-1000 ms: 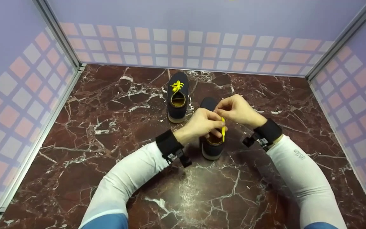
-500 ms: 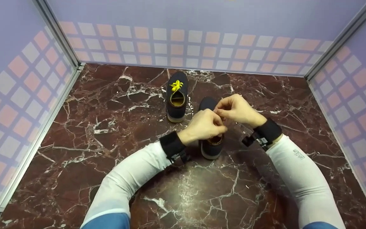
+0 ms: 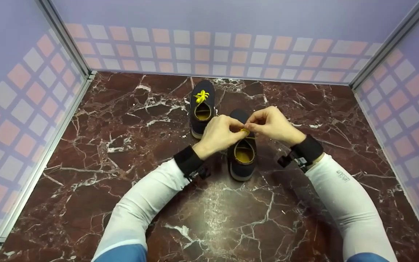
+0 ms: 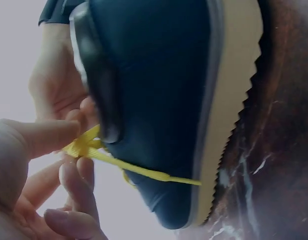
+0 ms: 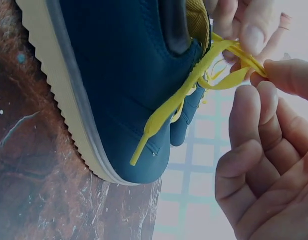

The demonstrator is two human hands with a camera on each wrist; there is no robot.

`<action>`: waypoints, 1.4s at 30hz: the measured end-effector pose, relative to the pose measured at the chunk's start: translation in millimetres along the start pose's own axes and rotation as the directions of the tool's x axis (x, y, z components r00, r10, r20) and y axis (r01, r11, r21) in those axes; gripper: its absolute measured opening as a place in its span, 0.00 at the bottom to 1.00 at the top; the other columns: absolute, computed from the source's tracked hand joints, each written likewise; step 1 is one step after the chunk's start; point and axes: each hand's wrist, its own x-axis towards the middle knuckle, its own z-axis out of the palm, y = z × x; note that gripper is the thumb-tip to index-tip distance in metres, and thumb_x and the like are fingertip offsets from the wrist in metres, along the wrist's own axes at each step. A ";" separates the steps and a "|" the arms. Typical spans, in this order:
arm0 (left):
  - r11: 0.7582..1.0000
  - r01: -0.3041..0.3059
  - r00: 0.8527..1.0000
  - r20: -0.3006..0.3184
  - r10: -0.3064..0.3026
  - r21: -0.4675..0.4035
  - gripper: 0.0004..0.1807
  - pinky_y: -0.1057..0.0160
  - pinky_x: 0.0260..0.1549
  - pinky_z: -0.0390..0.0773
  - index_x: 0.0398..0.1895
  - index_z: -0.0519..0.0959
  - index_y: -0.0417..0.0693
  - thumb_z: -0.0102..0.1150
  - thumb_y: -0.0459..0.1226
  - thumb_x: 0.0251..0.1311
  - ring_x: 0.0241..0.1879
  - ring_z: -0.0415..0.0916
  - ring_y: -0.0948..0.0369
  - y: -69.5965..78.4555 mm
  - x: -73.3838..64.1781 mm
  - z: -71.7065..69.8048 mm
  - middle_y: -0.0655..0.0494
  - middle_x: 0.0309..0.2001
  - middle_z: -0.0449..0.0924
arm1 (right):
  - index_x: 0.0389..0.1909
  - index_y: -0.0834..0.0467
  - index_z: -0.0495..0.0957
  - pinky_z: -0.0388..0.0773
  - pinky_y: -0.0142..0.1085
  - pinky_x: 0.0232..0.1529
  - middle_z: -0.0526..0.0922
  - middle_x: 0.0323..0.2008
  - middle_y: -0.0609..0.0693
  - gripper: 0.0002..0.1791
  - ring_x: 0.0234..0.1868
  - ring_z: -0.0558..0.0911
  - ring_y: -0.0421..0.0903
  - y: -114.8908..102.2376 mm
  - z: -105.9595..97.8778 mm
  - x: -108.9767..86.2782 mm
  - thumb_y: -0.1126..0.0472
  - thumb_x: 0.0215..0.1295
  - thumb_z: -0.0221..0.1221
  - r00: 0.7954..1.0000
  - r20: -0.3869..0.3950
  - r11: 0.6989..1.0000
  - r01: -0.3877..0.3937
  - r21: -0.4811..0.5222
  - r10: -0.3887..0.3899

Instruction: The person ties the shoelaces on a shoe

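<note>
A dark shoe [image 3: 241, 171] with a pale ridged sole stands on the floor, toe pointing away. Above its tongue my left hand [image 3: 218, 135] pinches the yellow shoelace [image 3: 244, 130] between thumb and fingers. My right hand [image 3: 274, 125] pinches a loop of the same lace, seen close up in the right wrist view, where the lace [image 5: 168, 107] has one free end hanging down the shoe's side. In the left wrist view the crossed lace [image 4: 84, 147] bunches between the fingertips of both hands. Fingers partly hide how the strands cross.
A matching dark shoe [image 3: 203, 112] with its yellow lace tied in a bow [image 3: 201, 96] stands just left and farther back. The floor is dark red marbled [image 3: 151, 138]. Lilac panels with pink and white squares [image 3: 202, 51] close off the back and both sides.
My left hand has come down over the shoe opening, then shifted left and away, uncovering the opening; the lace end that hung from it no longer hangs there. The right hand has hardly moved.
</note>
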 end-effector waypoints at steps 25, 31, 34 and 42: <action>0.992 0.020 0.996 -0.081 -0.031 -0.124 0.11 0.54 0.48 0.89 0.48 0.97 0.51 0.72 0.43 0.70 0.48 0.95 0.55 -12.3 3.1 10.6 0.56 0.47 0.98 | 0.40 0.56 0.97 0.71 0.20 0.28 0.96 0.33 0.53 0.04 0.24 0.80 0.32 17.6 17.3 -15.1 0.65 0.66 0.79 0.981 -0.035 0.976 0.187 -0.116 -0.192; 0.989 0.005 0.996 -0.091 -0.018 -0.146 0.11 0.55 0.48 0.88 0.48 0.97 0.50 0.72 0.41 0.70 0.47 0.95 0.55 -12.3 3.1 10.9 0.55 0.46 0.98 | 0.34 0.57 0.95 0.69 0.21 0.25 0.93 0.26 0.52 0.05 0.20 0.77 0.32 19.6 17.0 -16.5 0.69 0.67 0.75 0.989 -0.013 0.981 0.142 -0.134 -0.145; 0.987 0.008 0.995 -0.096 -0.024 -0.159 0.10 0.55 0.49 0.89 0.48 0.97 0.49 0.72 0.41 0.70 0.48 0.95 0.54 -12.5 2.8 11.1 0.54 0.46 0.98 | 0.31 0.56 0.93 0.69 0.21 0.23 0.90 0.21 0.51 0.07 0.18 0.77 0.32 20.9 13.6 -18.1 0.70 0.67 0.73 0.995 0.008 0.985 0.097 -0.143 -0.096; 0.977 0.004 0.996 -0.083 -0.022 -0.212 0.09 0.63 0.47 0.87 0.47 0.97 0.49 0.74 0.41 0.70 0.47 0.95 0.55 -14.2 3.4 10.9 0.53 0.45 0.98 | 0.28 0.55 0.92 0.68 0.21 0.21 0.87 0.18 0.51 0.09 0.16 0.76 0.34 24.6 7.4 -19.1 0.72 0.63 0.70 0.999 0.017 0.991 0.044 -0.130 -0.042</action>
